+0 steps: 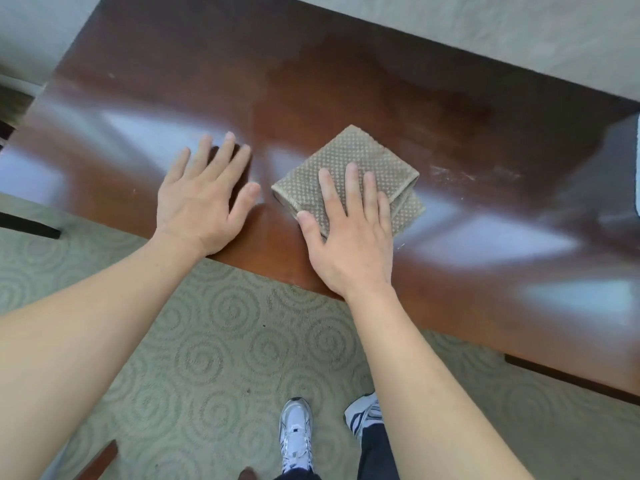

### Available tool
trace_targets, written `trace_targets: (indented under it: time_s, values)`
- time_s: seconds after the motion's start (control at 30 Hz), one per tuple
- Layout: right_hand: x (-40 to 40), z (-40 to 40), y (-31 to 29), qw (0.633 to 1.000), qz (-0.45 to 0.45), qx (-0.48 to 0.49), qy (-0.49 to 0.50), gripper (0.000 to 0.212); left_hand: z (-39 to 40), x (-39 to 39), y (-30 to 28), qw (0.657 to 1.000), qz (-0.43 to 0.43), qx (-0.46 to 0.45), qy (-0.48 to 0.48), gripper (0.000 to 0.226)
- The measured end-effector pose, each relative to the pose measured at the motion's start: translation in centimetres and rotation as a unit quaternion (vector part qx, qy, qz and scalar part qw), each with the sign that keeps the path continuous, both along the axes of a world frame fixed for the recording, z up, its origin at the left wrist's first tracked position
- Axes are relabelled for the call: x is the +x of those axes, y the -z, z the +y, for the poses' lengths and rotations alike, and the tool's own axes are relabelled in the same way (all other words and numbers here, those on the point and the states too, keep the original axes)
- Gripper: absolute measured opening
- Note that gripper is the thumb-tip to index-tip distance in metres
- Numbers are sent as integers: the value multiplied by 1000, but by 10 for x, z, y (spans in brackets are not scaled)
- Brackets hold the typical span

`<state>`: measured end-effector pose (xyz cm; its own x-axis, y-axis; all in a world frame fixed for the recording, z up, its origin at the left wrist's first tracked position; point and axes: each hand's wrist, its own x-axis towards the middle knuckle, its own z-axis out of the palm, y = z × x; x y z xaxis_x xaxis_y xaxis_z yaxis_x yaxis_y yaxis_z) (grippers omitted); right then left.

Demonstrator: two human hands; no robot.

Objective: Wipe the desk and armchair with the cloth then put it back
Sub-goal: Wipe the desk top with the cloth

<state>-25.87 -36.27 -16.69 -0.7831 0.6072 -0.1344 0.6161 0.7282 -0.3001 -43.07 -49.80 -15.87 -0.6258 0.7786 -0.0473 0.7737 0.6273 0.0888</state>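
Observation:
A folded tan cloth (360,161) with a pale dotted weave lies on the glossy dark-brown desk (346,81), near its front edge. My right hand (349,230) lies flat on the cloth's near half, fingers spread, pressing it to the desk top. To the left of the cloth, my left hand (204,199) rests palm down on the bare wood with fingers apart and holds nothing. A faint whitish smear (474,173) marks the desk surface to the right of the cloth. No armchair is clearly in view.
Pale green carpet (207,358) with a swirl pattern lies below the desk. My feet in white sneakers (296,434) stand close to the desk's front edge. A dark wooden piece (100,459) shows at the bottom left, and a white object (636,168) at the right edge.

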Motion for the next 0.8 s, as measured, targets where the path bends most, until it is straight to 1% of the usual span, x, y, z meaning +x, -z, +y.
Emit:
trace_targets:
  time_s: [0.1,0.27,0.4,0.57,0.7,0.8]
  values:
    - [26,-5,0,1000,0,-9,7,63,15,24,-3,997,-19,32,72,70]
    - [49,2,-3,999,-7,-24,39,60,59,60,-2,991,-64,54,109,72]
    - [59,26,-2,996,-23,-23,79,60,97,63,1,985,-93,54,136,75]
    - [49,74,0,995,-35,-5,95,64,120,58,10,991,-49,5,121,80]
    - [23,127,1,993,-61,10,101,69,121,56,11,991,-52,-3,124,80]
    - [3,165,-3,993,-78,-9,93,72,124,56,11,992,-55,-7,114,77]
